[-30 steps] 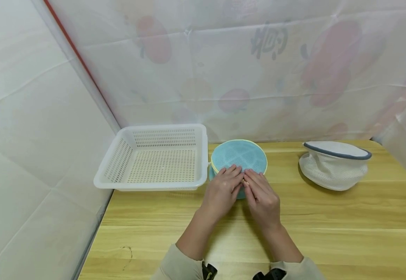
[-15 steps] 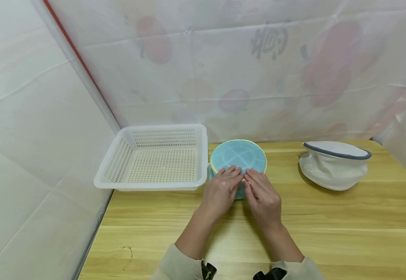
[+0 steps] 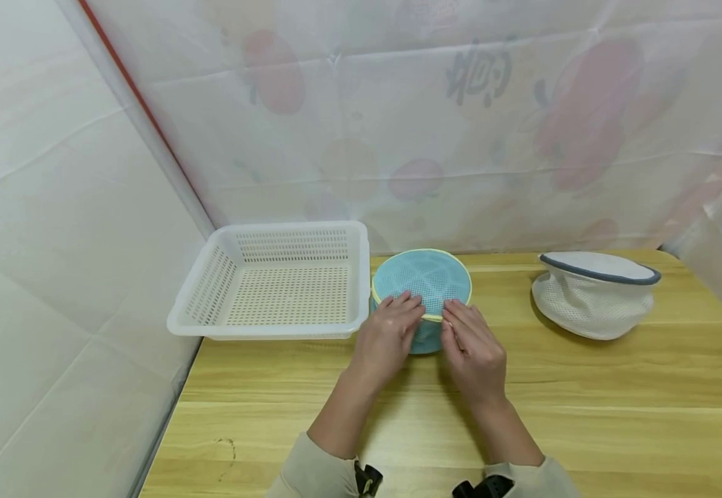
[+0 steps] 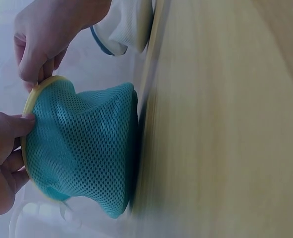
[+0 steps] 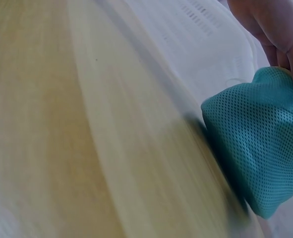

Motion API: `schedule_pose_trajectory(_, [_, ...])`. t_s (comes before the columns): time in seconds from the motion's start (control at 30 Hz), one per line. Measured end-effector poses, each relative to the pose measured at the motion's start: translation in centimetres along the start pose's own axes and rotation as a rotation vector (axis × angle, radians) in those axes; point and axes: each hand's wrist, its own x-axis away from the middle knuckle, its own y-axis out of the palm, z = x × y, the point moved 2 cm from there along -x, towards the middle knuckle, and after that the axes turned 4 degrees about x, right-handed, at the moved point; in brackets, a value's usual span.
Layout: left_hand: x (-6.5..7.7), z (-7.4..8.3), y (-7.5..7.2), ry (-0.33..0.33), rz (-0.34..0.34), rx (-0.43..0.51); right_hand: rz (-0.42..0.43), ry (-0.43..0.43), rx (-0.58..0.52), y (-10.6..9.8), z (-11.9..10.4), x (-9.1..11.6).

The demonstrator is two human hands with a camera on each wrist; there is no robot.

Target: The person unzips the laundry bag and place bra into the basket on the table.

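A round blue mesh laundry bag (image 3: 423,277) with a yellow rim stands on the table in front of me. My left hand (image 3: 389,335) pinches the rim's near edge, its thumb on the side and its fingers over the top. Just to the right, my right hand (image 3: 476,349) pinches the same rim at what looks like its zipper. Between the hands a short stretch of yellow edge shows. The left wrist view has the bag's mesh side (image 4: 87,144) sagging in folds below the rim. In the right wrist view the bag (image 5: 260,139) partly leaves the frame.
A white plastic basket (image 3: 361,277) stands close to the bag's left. A white mesh bag (image 3: 597,304) with a dark grey rim sits at the right on the wooden table (image 3: 585,415). A printed plastic sheet (image 3: 361,138) hangs behind the table.
My hands have drawn apart along the rim, the left hand moving left and the right hand slightly right. More yellow edge shows between them. The bag has shifted slightly left.
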Motion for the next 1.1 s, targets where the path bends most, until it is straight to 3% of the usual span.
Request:
schedule_pose_trajectory(0.7, [0.0,-0.5,-0.4,-0.089,0.034,0.012,0.05,0.007,0.013,-0.1,0.8,0.1])
schedule_pose_trajectory(0.9, [-0.1,-0.1,-0.3,-0.078,-0.011,-0.032,0.04,0.011,0.024,-0.2,0.9,0.1])
schedule_pose_trajectory(1.1, [-0.2,1.0,-0.2,-0.009,-0.056,-0.101,0.024,-0.02,0.002,-0.1,0.7,0.2])
